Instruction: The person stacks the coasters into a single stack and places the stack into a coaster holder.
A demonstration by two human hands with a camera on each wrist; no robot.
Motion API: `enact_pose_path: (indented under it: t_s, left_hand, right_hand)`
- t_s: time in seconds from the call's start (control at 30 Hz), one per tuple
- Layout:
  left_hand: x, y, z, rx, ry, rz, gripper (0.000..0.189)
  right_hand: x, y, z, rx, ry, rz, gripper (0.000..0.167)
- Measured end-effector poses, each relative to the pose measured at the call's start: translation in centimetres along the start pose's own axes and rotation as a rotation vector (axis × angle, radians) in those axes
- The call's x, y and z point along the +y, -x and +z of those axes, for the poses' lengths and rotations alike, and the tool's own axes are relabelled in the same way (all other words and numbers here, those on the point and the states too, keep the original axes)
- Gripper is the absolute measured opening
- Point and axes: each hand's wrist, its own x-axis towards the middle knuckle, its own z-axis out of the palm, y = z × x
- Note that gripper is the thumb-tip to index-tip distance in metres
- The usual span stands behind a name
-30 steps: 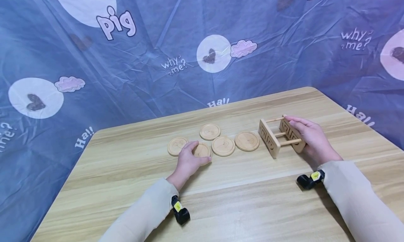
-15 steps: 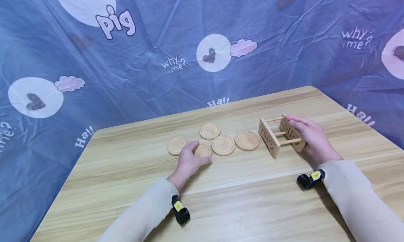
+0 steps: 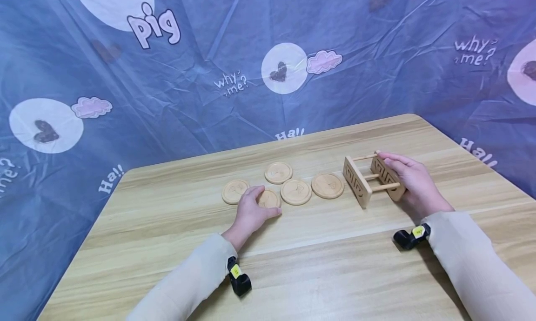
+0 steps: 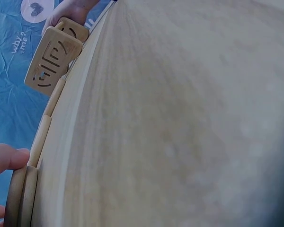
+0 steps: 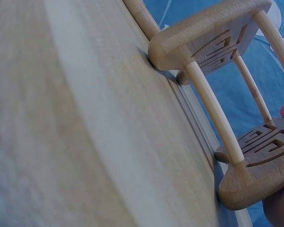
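Note:
My left hand [image 3: 250, 215] spans a round wooden coaster [image 3: 270, 199], thumb and forefinger at its edge. In the left wrist view the thumb [image 4: 14, 158] lies at the rim of a coaster [image 4: 14, 198], with another disc's edge [image 4: 28, 196] right under it. My right hand [image 3: 414, 183] grips the right end plate of a wooden coaster holder [image 3: 357, 182], which has two slotted plates joined by dowels [image 5: 213, 111]. The holder rests on the table. Part of the left hand's coaster is hidden behind its fingers.
Other engraved coasters lie flat nearby: one left [image 3: 234, 191], one behind [image 3: 278, 172], and two to the right [image 3: 296, 192] [image 3: 328, 186]. The wooden table [image 3: 318, 274] ends at a blue printed cloth [image 3: 201, 107]. Black wrist cameras [image 3: 240, 278] sit on both sleeves.
Hands, coasters and holder keep their places. Only the head view shifts very slightly.

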Motion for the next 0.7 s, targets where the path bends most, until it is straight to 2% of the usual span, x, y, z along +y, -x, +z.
enact_pose_path:
  t_s: [0.27,0.53,0.7]
  left_hand:
    - [-0.1,0.1,-0.1,0.007,0.026,-0.001,0.091]
    - [-0.1,-0.2,-1.3,0.066,0.084,0.056,0.068]
    - [-0.2,-0.7,-2.5,0.110,0.105,0.036,0.060]
  right_hand:
    - [-0.1,0.0,0.1,0.023,0.020,0.012,0.029]
    - [-0.2,-0.1,0.3,0.044,0.031,0.027,0.037]
    - [-0.1,-0.1,0.2,0.048,0.017,0.029,0.036]
